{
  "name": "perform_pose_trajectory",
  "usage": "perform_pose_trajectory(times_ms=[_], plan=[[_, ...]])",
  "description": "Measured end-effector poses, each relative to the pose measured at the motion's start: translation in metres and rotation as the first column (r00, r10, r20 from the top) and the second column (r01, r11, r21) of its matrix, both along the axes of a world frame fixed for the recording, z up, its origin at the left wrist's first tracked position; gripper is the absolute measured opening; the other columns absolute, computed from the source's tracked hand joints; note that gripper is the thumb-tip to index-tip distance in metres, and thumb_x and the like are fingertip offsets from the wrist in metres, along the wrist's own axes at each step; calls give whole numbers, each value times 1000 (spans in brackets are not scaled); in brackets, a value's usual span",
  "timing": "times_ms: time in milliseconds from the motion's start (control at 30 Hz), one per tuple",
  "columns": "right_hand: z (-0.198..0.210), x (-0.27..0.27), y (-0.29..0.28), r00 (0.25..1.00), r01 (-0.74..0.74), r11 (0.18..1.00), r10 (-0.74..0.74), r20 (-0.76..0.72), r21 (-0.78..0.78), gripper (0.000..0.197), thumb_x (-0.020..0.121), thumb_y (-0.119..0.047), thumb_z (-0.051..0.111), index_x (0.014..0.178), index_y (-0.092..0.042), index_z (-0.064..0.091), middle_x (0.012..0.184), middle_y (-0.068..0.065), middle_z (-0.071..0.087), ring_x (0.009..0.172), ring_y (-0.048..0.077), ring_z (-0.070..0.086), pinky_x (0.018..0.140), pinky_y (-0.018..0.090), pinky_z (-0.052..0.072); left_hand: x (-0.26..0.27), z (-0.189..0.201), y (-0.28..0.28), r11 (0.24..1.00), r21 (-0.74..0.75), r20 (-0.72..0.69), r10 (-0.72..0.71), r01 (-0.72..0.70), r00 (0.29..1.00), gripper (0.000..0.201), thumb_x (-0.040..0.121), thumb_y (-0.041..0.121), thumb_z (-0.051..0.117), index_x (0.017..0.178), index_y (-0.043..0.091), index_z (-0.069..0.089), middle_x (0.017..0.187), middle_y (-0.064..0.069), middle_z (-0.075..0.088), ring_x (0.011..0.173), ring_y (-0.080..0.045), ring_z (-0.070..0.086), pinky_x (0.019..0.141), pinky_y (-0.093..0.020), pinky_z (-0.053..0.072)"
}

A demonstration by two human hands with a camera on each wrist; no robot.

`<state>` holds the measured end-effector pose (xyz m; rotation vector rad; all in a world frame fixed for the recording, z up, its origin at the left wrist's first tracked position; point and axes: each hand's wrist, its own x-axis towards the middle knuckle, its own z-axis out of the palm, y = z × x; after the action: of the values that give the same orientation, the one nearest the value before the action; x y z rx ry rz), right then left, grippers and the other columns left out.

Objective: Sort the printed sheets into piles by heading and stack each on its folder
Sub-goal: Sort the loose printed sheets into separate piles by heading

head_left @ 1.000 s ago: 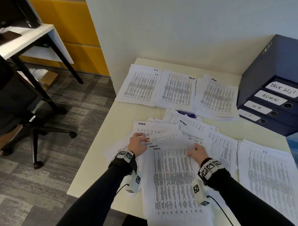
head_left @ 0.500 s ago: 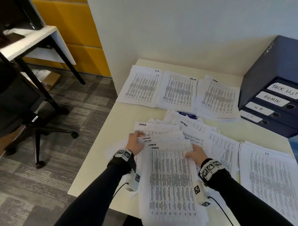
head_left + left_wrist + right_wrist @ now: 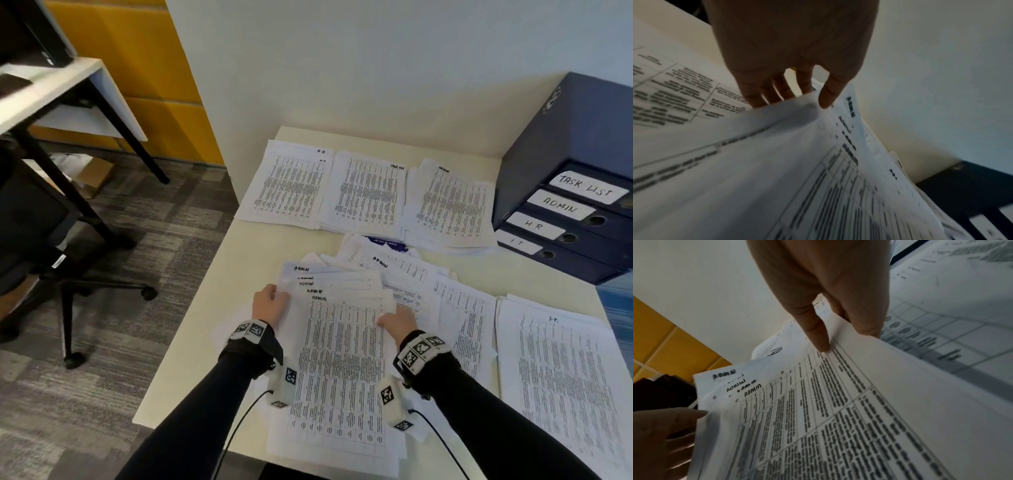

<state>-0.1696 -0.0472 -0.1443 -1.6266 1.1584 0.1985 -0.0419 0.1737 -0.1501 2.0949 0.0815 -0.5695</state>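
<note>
The ADMIN sheets (image 3: 342,346) have bunched closer, left hand (image 3: 270,305) and right hand (image 3: 397,322) both gripping their edges.

"ADMIN" on top sheet (image 3: 337,359)

office chair (image 3: 41,240); second desk (image 3: 61,92); yellow wall panels (image 3: 144,68)

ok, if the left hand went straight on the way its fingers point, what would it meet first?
Likely the white printed HR pile at the table's far edge; the left hand points up-table from the fanned ADMIN sheets. Depth is unclear.
</note>
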Motion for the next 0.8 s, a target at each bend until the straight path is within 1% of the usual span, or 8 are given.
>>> perform_pose_trajectory(times_ms=[67, 167, 267, 333, 467, 567, 700, 800], plan=[[3, 1, 6, 1000, -20, 1000, 20, 13, 6, 23, 81, 10, 51, 98, 2, 63, 105, 20, 63, 104, 33, 58, 91, 37, 45, -10, -4, 1, 996, -40, 21, -80, 81, 997, 18, 94, 21, 45, 103, 7, 52, 102, -11, 56, 100, -33, 55, 75, -31, 40], [2, -1, 13, 996, -57, 996, 61, 64, -69, 24, 81, 8, 51, 102, 4, 63, 108, 21, 65, 90, 27, 57, 85, 36, 47, -18, -13, 1, 988, -60, 59, -136, 139, 989, 29, 100, 20, 38, 122, 6, 52, 121, -7, 57, 112, -26, 52, 97, -38, 41], [4, -6, 13, 993, -51, 989, 65, 99, -141, 25, 84, 4, 51, 107, -1, 59, 99, 13, 62, 85, 23, 54, 70, 26, 41, -19, -8, -4, 992, -91, 117, -77, 88, 990, 30, 99, 31, 41, 76, 13, 47, 74, -2, 50, 72, -18, 43, 65, -30, 31], [5, -10, 10, 991, -20, 990, 38, 126, -139, 23, 85, 1, 54, 105, -9, 57, 95, 6, 59, 85, 20, 53, 67, 23, 38, -16, -4, -5, 988, -149, 103, -32, 47, 994, 36, 100, 29, 43, 67, 15, 42, 66, 0, 42, 66, -17, 37, 66, -30, 27], [0, -12, 1, 990, -24, 991, 41, 137, -130, 22, 81, 0, 60, 98, -15, 57, 99, 9, 66, 91, 25, 60, 83, 34, 48, -7, 1, -9, 975, -221, 25, 14, -8, 1000, 40, 94, 44, 49, 91, 10, 68, 94, -11, 67, 90, -26, 59, 81, -33, 43], [0, -13, -6, 987, -38, 995, 52, 151, -94, 27, 80, 1, 61, 101, -17, 59, 103, 10, 68, 96, 29, 63, 92, 45, 49, 8, 16, -16, 977, -213, 43, 14, -5, 999, 59, 73, 67, 50, 86, 12, 68, 89, -9, 70, 83, -27, 63, 76, -40, 52], [2, -14, -16, 981, -54, 997, 64, 185, -56, 33, 79, 3, 62, 107, -13, 61, 103, 11, 68, 96, 30, 64, 93, 49, 49, 27, 32, -23, 979, -106, 191, -155, 177, 969, 27, 88, 40, 62, 87, 13, 69, 87, -4, 70, 83, -25, 65, 73, -40, 57], [8, -15, -23, 978, -48, 998, 53, 203, -29, 31, 80, 8, 60, 107, -7, 61, 106, 17, 67, 97, 31, 63, 94, 49, 49, 32, 35, -26, 957, -26, 207, -278, 290, 938, 22, 91, 28, 61, 88, 7, 67, 82, -4, 63, 75, -25, 62, 68, -39, 58]])
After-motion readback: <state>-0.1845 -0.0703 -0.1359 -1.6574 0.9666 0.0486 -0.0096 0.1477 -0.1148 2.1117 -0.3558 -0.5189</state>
